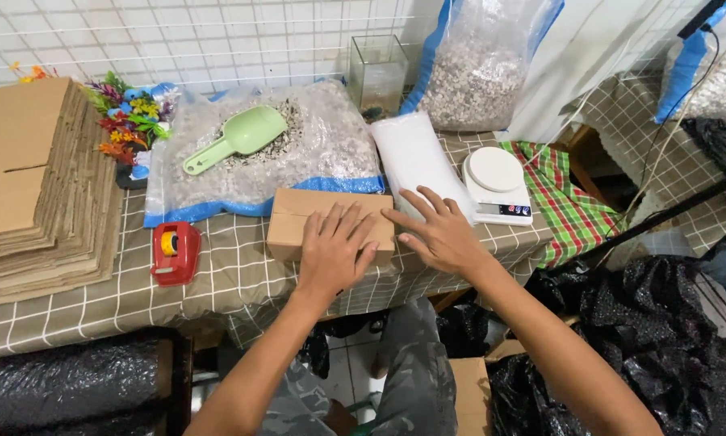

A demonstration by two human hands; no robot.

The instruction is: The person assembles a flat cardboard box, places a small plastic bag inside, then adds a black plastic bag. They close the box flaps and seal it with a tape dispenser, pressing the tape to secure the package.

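A small closed cardboard box [298, 211] sits near the front edge of the checked table [217, 274]. My left hand [333, 250] lies flat on the box's top, fingers spread. My right hand [437, 232] rests open at the box's right end, fingertips touching its corner and the white foam sheets [415, 157] beside it. Neither hand grips anything.
A red tape dispenser [175, 252] lies left of the box. Behind are a big bag of gravel [330, 145] with a green scoop [238, 139], a glass tank [377, 73], a white scale [497, 184], a stack of flat cartons [32, 194] and plastic plants [129, 121].
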